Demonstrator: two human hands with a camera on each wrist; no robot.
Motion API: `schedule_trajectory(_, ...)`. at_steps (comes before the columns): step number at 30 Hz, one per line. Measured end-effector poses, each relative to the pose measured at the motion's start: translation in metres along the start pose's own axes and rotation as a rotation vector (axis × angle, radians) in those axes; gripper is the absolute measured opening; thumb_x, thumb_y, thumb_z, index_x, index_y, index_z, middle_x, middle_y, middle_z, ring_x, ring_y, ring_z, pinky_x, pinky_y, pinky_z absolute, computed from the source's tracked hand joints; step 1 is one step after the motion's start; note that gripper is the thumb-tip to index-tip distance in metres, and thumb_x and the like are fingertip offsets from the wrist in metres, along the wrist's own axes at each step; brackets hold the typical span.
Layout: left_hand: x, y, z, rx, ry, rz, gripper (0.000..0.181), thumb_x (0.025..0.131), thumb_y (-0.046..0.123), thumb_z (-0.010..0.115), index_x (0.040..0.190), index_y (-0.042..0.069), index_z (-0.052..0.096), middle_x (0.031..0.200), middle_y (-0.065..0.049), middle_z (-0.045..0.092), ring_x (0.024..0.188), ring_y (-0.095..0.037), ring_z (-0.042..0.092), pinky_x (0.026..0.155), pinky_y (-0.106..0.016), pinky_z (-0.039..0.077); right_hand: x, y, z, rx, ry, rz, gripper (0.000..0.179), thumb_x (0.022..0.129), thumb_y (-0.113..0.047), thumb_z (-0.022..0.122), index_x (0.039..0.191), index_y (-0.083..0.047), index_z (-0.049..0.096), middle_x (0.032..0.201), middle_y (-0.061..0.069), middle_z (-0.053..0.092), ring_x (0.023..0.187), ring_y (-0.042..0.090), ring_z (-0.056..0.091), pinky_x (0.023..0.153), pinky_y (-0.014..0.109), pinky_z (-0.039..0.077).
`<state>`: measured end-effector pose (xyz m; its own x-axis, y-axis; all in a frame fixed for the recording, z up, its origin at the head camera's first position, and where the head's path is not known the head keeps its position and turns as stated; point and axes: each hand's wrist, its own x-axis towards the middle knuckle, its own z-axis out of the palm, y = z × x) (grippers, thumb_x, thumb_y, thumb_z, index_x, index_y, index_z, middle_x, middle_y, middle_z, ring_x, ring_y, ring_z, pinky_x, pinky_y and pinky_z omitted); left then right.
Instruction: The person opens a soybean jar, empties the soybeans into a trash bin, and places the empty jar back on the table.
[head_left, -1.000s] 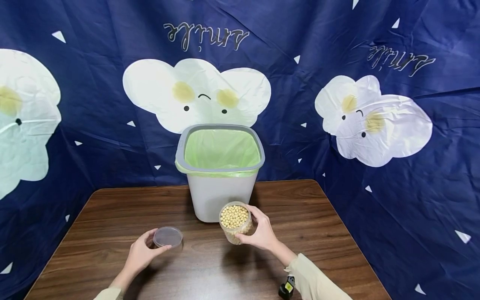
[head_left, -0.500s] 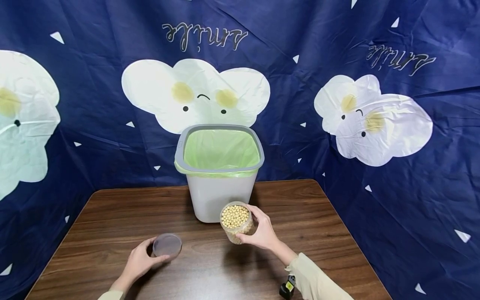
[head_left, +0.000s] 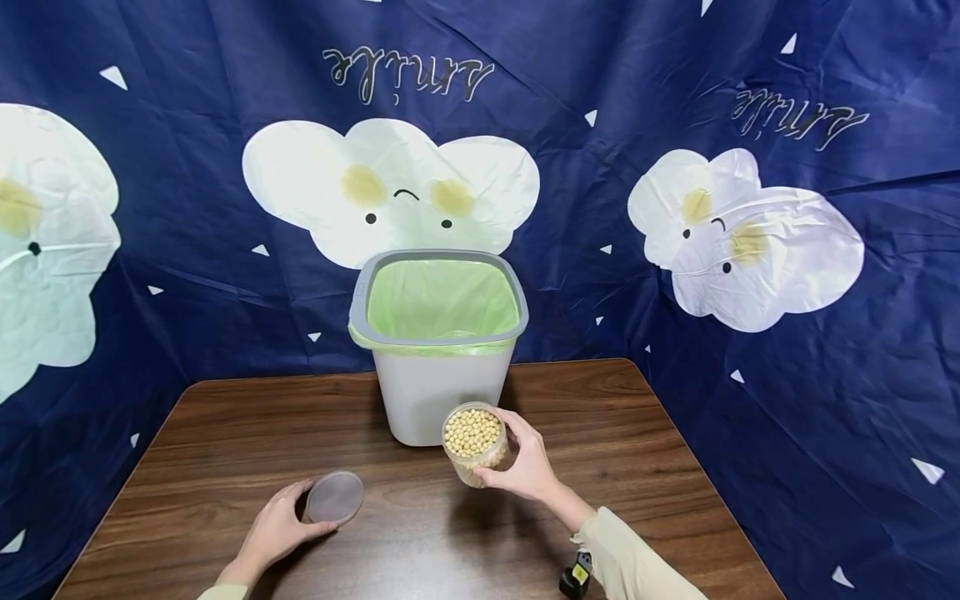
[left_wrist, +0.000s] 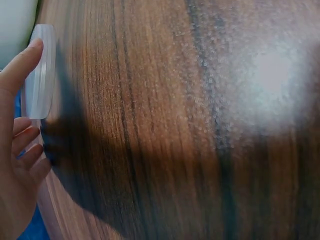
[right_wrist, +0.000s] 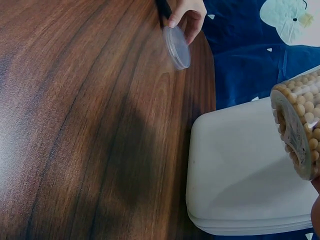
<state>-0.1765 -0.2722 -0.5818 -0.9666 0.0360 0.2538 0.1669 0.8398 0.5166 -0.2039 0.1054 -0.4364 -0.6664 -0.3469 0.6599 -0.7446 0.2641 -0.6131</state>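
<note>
My left hand (head_left: 276, 529) pinches a round clear plastic lid (head_left: 335, 497) by its edge, thumb on the near side and fingers at the left. In the left wrist view the lid (left_wrist: 41, 72) is seen edge-on, tilted above the wood. My right hand (head_left: 525, 462) grips a clear plastic jar (head_left: 471, 471) round its side. Pale yellow soybeans (head_left: 472, 432) fill the uncovered jar nearly to the rim. It hangs above the table, its mouth tipped a little toward me. Its base shows in the right wrist view, where the jar (right_wrist: 300, 125) is partly cut off.
A light grey waste bin (head_left: 442, 387) with a green liner bag (head_left: 442, 300) stands behind the jar at the table's back edge. The brown wooden table (head_left: 405, 558) is walled in by a dark blue cloth (head_left: 570, 183) with clouds. A dark strap device (head_left: 576, 577) is on the right wrist.
My left hand has lowered slightly toward me and turned the lid so that more of its flat face shows. The right hand and jar have barely moved.
</note>
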Motion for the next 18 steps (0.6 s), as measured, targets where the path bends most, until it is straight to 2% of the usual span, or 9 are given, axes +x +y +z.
schedule_trajectory(11,0.002,0.001,-0.003,-0.004,-0.028,-0.032,0.086,0.058,0.051,0.079,0.116,-0.008,0.054,0.116,-0.030,0.053,0.107,-0.047,0.048,0.087,-0.057,0.039,0.000,-0.003,-0.001,0.007,0.015,-0.006,0.075,0.053,-0.004,0.079,0.119,0.012,0.048,0.111,0.025,0.055,0.097,0.036,0.056,0.077,0.040,0.051)
schedule_trajectory(18,0.014,0.009,-0.018,-0.022,-0.045,-0.073,0.088,0.065,0.049,0.075,0.121,-0.013,0.048,0.119,-0.032,0.050,0.111,-0.048,0.045,0.089,-0.057,0.037,0.000,0.002,0.000,0.024,0.041,-0.041,0.075,0.053,-0.002,0.079,0.119,0.013,0.047,0.113,0.026,0.054,0.099,0.036,0.056,0.080,0.040,0.051)
